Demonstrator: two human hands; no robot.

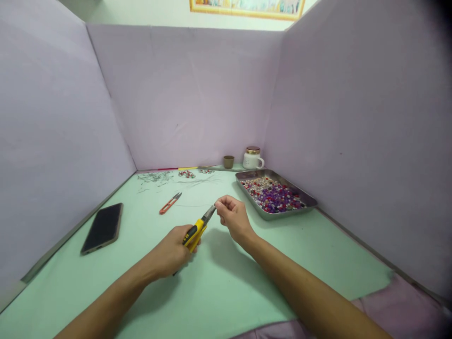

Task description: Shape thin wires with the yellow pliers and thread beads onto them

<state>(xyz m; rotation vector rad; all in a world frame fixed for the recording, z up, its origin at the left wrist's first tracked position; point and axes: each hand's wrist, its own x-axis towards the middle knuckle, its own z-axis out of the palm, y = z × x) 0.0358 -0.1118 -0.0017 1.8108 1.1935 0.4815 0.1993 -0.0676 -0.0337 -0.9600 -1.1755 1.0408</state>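
Note:
Yellow-and-black pliers (195, 234) are held in my left hand (175, 252), its fingers wrapped round the handles. The metal jaws point up and to the right and reach the fingertips of my right hand (235, 220). Those fingers are pinched together; what they grip is too small to make out. A thin wire (192, 205) runs leftward over the green tabletop from near the plier tips. Red-handled thread snips (170, 204) lie to the left of the pliers' jaws.
A metal tray (273, 216) of mixed beads stands at the right. Behind it are a white lidded mug (251, 158) and a small brown cup (228, 162). Beaded pieces (186, 174) and wire scraps (155, 177) lie at the back. A phone (102, 228) rests on the left.

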